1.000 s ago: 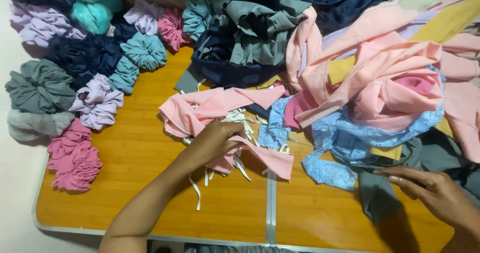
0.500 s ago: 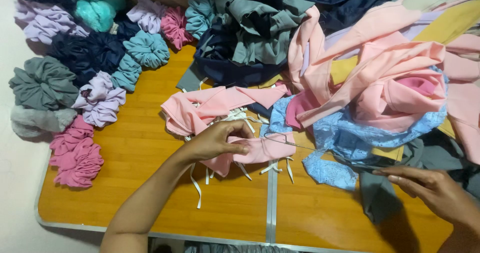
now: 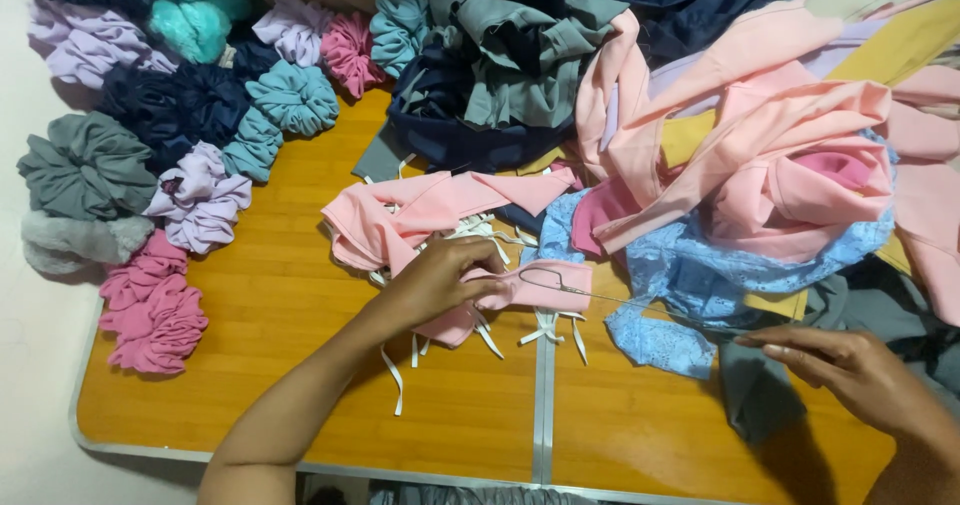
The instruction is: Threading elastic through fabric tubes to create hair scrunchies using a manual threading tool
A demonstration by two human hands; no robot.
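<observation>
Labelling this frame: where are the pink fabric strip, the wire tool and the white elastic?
pink fabric strip point(image 3: 545, 287), head view, its right end.
wire tool point(image 3: 640, 307), head view, mid-shaft.
white elastic point(image 3: 548, 331), head view, knotted piece below strip.

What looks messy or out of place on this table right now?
The fabric pile sprawls loose over the table's right side, and white elastic strips trail from the pink tube in the left hand. The scrunchies sit grouped. Nothing looks damaged.

Left hand point(image 3: 440, 280) pinching pink fabric tube point(image 3: 530, 290), right hand point(image 3: 850, 370) holding thin wire hook point(image 3: 640, 305), scrunchies point(image 3: 200, 200) beside
</observation>
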